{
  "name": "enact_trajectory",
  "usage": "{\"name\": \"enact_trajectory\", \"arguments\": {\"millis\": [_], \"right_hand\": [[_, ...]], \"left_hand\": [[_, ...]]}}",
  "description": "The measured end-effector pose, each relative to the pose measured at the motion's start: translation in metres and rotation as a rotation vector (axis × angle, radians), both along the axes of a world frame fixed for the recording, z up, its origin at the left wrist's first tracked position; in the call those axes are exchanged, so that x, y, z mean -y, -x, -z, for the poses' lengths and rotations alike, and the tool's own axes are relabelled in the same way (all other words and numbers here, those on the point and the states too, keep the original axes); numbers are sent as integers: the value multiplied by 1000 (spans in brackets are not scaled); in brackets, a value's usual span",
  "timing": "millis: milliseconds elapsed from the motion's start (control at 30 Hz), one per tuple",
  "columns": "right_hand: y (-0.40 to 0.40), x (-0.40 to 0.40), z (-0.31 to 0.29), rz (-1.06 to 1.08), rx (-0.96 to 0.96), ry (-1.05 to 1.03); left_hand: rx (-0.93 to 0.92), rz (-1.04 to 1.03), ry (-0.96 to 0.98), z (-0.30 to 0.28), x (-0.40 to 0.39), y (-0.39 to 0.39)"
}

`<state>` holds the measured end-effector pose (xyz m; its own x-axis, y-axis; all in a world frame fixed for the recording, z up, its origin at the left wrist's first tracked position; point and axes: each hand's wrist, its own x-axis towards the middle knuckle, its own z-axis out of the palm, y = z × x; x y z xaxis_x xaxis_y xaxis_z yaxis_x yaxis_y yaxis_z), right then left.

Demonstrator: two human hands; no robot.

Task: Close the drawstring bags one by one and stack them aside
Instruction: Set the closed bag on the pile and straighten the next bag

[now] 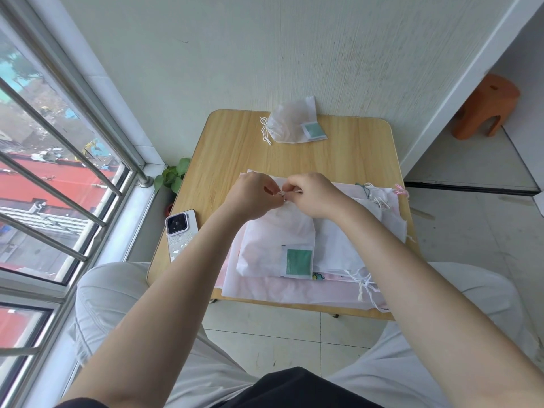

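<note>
Fingertips of both your hands meet at the gathered mouth of the white translucent drawstring bag (276,240): your left hand (253,195) and right hand (312,195) each pinch the thin white cord (284,193) there, fingers curled tight, almost touching one another. From that pinch the bag runs straight back toward you, its long axis lying from its mouth at your fingers to its flat bottom nearest your lap, so tightening means pulling the cord ends apart sideways, across that axis. Neither hand is nearer; both sit at the mouth.

Inside the bag, at its bottom right corner, shows a green square sachet (298,261); a rounder, paler mass seems to fill the middle, but I cannot tell what it is.

Beneath the bag lies a loose pile of white and pale pink flat bags (338,248), their cords trailing to its right. Well beyond the bag, at the far edge of the light wooden table (235,148), rests one closed white bag with its cord tied (290,120), also holding a green sachet: likely the start of your stack. Left of the bag lies a white smartphone (180,234).
</note>
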<state>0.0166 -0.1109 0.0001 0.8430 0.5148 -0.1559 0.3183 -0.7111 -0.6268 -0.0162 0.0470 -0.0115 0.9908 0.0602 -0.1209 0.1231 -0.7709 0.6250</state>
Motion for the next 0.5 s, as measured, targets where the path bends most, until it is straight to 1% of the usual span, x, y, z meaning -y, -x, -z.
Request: {"name": "enact_trajectory", "arguments": {"millis": [133, 200, 300, 367, 500], "right_hand": [[-3, 8, 1, 80, -350, -238], [-6, 13, 6, 109, -495, -368], [-10, 14, 14, 177, -669, -563], [-11, 12, 17, 206, -727, -601], [-15, 10, 20, 274, -736, -607]], "left_hand": [[55, 19, 53, 2, 0, 4], [138, 5, 77, 6, 0, 6], [281, -113, 116, 13, 1, 8], [319, -148, 139, 15, 6, 9], [261, -136, 229, 14, 16, 13]]}}
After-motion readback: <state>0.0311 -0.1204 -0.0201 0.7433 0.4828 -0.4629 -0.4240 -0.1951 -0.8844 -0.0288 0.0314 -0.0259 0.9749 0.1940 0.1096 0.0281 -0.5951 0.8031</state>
